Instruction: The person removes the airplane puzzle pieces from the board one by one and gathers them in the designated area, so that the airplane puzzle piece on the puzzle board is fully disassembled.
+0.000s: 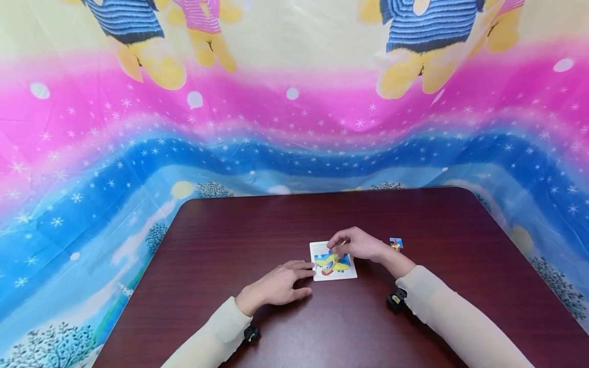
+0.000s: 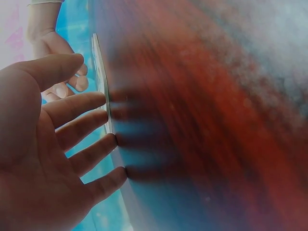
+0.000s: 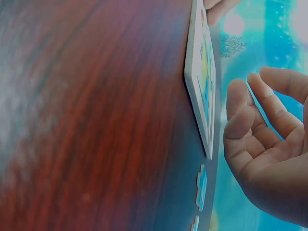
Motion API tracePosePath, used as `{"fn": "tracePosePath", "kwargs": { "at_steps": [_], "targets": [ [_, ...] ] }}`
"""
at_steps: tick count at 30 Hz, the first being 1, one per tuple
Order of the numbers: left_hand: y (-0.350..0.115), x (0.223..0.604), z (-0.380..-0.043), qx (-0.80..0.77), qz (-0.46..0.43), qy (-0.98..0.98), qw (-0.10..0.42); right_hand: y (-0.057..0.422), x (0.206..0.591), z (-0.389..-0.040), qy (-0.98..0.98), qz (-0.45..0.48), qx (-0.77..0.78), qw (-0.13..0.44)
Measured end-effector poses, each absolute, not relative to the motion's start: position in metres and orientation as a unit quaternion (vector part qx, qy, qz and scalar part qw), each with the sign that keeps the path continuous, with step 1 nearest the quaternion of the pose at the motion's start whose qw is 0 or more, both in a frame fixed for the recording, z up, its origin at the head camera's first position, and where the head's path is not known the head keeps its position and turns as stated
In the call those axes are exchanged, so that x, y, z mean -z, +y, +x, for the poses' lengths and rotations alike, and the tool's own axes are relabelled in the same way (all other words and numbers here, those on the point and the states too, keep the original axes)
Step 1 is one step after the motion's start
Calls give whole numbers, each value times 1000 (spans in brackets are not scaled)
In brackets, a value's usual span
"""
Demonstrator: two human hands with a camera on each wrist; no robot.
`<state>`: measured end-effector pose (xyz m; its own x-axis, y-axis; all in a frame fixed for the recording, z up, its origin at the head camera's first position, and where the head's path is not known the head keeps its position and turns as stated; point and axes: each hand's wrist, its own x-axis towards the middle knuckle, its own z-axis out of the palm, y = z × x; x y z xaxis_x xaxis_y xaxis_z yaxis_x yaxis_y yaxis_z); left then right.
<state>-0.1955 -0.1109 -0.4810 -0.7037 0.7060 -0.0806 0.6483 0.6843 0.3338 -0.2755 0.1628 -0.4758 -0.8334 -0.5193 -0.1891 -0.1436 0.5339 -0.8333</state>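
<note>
A small square jigsaw puzzle [image 1: 335,276] with a white frame lies on the table, its picture yellow, blue and red. Its upper part shows bare white. My left hand [image 1: 281,283] spreads its fingers on the table, fingertips at the puzzle's left edge; the left wrist view shows them against the rim. Over the puzzle's upper right, my right hand [image 1: 361,244] hovers with bent fingers. The right wrist view shows its thumb [image 3: 240,122] close to the index finger, and no piece appears between them. Part of the picture is hidden beneath this hand.
A loose blue puzzle piece [image 1: 396,243] lies right of the puzzle, beyond the right wrist. Two loose pieces, one a nearer puzzle piece [image 3: 201,187], show in the right wrist view. The dark red table [image 1: 248,225] is backed by a printed cloth [image 1: 294,128].
</note>
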Motion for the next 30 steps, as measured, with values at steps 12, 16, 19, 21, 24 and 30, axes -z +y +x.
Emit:
{"fn": "tracePosePath", "kwargs": {
  "at_steps": [12, 16, 19, 21, 24, 30],
  "targets": [
    [-111, 480, -197, -138, 369, 913, 103, 148, 483, -276, 851, -199, 432, 222],
    [-111, 480, -197, -139, 369, 913, 103, 145, 483, -277, 853, -205, 426, 220],
    [-111, 480, -196, -139, 369, 913, 105, 144, 484, -278, 853, -210, 424, 219],
    [-111, 480, -196, -138, 369, 913, 104, 143, 486, -278, 853, -212, 424, 218],
    [-110, 481, -196, -138, 368, 913, 106, 143, 488, -279, 851, -208, 429, 221],
    [-110, 479, -196, -137, 370, 913, 105, 142, 486, -279, 850, -202, 430, 228]
  ]
}}
